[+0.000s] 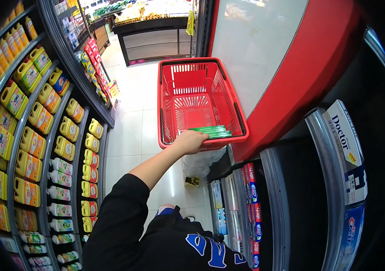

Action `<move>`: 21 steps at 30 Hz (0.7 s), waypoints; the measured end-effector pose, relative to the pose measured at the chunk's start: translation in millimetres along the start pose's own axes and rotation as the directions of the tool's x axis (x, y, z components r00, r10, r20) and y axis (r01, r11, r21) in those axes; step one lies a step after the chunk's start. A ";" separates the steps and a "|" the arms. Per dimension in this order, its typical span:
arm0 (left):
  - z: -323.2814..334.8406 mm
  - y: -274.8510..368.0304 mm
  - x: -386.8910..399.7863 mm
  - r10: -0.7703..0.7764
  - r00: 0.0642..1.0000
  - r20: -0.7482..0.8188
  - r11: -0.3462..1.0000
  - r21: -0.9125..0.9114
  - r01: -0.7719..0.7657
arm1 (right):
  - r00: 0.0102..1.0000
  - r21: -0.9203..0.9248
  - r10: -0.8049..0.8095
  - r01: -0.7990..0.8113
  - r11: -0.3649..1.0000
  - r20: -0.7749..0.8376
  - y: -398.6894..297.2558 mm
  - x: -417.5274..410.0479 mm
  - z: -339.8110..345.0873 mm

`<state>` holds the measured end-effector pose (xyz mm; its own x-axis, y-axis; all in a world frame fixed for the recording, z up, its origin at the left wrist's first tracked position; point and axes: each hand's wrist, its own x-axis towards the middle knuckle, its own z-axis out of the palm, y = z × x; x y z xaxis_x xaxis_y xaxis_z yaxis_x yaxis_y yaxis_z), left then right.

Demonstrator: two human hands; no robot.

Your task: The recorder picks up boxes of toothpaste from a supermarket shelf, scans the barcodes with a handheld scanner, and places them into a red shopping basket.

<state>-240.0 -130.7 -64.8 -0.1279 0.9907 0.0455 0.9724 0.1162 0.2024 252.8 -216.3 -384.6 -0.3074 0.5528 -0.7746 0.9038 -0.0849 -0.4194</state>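
A red plastic shopping basket (197, 111) with black handles folded on its rim is in front of me, beside a red-framed white wall panel. My left hand (192, 140) reaches over the basket's near rim, its fingers on several green boxes (214, 131) stacked at the near end. Whether the fingers grip the boxes or only rest on them I cannot tell. The rest of the basket shows its bare slotted bottom. My right hand is out of view.
Shelves of yellow detergent jugs (29, 160) line the left. Right are shelves with toothpaste boxes (253, 203) and curved shelf edges (277, 203). A clear plastic-wrapped bundle (201, 162) sits on the tiled floor below the basket. A produce stand (152, 30) stands ahead.
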 end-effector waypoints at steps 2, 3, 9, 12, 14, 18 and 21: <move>0.0 0.4 0.8 -0.018 1.000 0.008 1.000 -0.003 0.018 | 1.000 0.021 0.012 -0.012 1.000 0.006 -10.5 -9.1 -7.7; 0.3 0.8 1.3 -0.019 1.000 0.024 1.000 -0.004 0.019 | 1.000 0.033 0.023 -0.024 0.999 0.011 -16.9 -13.5 -11.8; 0.1 -1.1 3.1 -0.013 1.000 0.018 1.000 -0.004 0.013 | 0.999 -0.019 -0.033 0.033 0.999 -0.035 -40.7 -10.6 -18.1; 0.1 -1.7 3.4 -0.022 1.000 0.022 1.000 -0.014 0.023 | 0.998 -0.011 -0.063 0.063 0.998 0.002 -20.3 9.3 0.0; -0.1 -2.1 4.0 -0.028 0.999 0.034 0.999 -0.022 0.029 | 0.995 -0.026 -0.104 0.104 0.994 -0.003 2.7 25.9 19.3; -1.0 -3.7 5.1 0.002 1.000 0.021 0.999 -0.046 -0.001 | 0.991 -0.049 -0.130 0.129 0.990 -0.010 42.6 54.1 44.3; -1.0 -4.9 4.7 0.015 1.000 0.012 0.998 -0.060 -0.015 | 0.997 -0.085 -0.070 0.073 0.994 0.036 47.5 55.2 44.0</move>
<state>-245.5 -126.7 -64.7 -0.1105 0.9932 0.0370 0.9606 0.0972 0.2605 265.7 -226.4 -468.2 -0.3806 0.5274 -0.7596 0.9010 0.0263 -0.4331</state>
